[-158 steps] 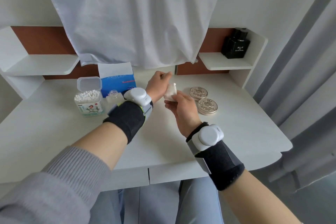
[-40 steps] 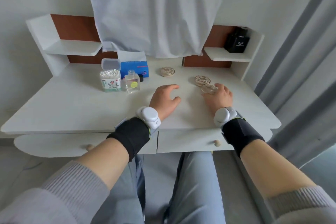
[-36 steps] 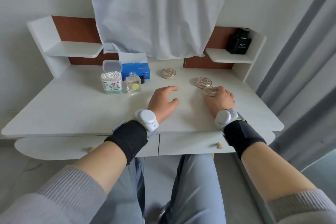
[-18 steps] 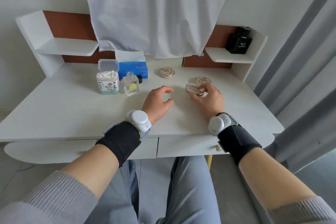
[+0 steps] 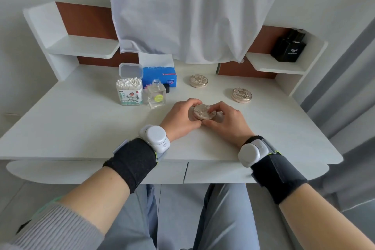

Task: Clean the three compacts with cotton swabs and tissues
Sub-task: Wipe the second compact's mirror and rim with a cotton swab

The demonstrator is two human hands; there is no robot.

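A round gold compact (image 5: 203,112) with an embossed lid is held just above the white desk (image 5: 85,128), closed as far as I can see. My left hand (image 5: 181,119) grips its left edge and my right hand (image 5: 225,123) grips its right edge, fingers curled over the lid. A second compact (image 5: 199,81) lies closed at the back centre. A third compact (image 5: 241,95) lies closed to the right. An open box of cotton swabs (image 5: 129,89) and a blue tissue pack (image 5: 159,73) stand at the back left.
A small clear glass bottle (image 5: 156,97) without its cap stands beside the swab box. A black perfume bottle (image 5: 289,46) sits on the right shelf. A white cloth (image 5: 190,12) hangs over the back of the desk. Grey curtains hang at the right.
My right hand has carried the compact from the right side toward the centre. My left hand has come up from the desk and taken hold of its other edge.
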